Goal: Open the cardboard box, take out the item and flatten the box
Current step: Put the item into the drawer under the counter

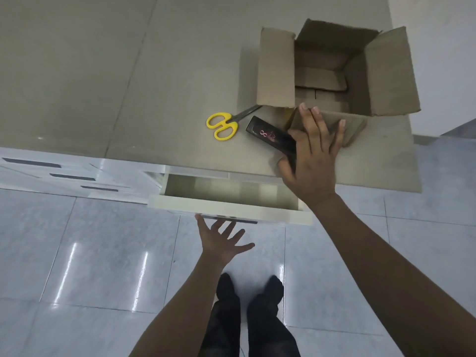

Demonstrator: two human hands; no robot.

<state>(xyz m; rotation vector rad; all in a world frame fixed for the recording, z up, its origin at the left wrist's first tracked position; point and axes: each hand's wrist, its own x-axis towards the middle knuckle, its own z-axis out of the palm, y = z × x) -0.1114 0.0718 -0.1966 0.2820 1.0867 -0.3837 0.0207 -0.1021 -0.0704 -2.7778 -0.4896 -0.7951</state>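
Observation:
An open cardboard box [358,81] stands on the countertop at the right, its four flaps spread outward and its inside showing only cardboard. A slim black item with pink markings [268,135] lies slanted in front of the box's near left corner. My right hand [314,161] covers the item's near end, with the thumb under it and the fingers stretched over the box's near flap. My left hand [221,240] is lower, fingers spread and holding nothing, its fingertips at the underside of the open drawer's front.
Yellow-handled scissors [222,124] lie on the grey countertop [128,73] left of the black item. A white drawer [229,199] is pulled out below the counter edge. More drawer fronts [72,176] sit to the left. My legs stand on glossy floor tiles [103,266].

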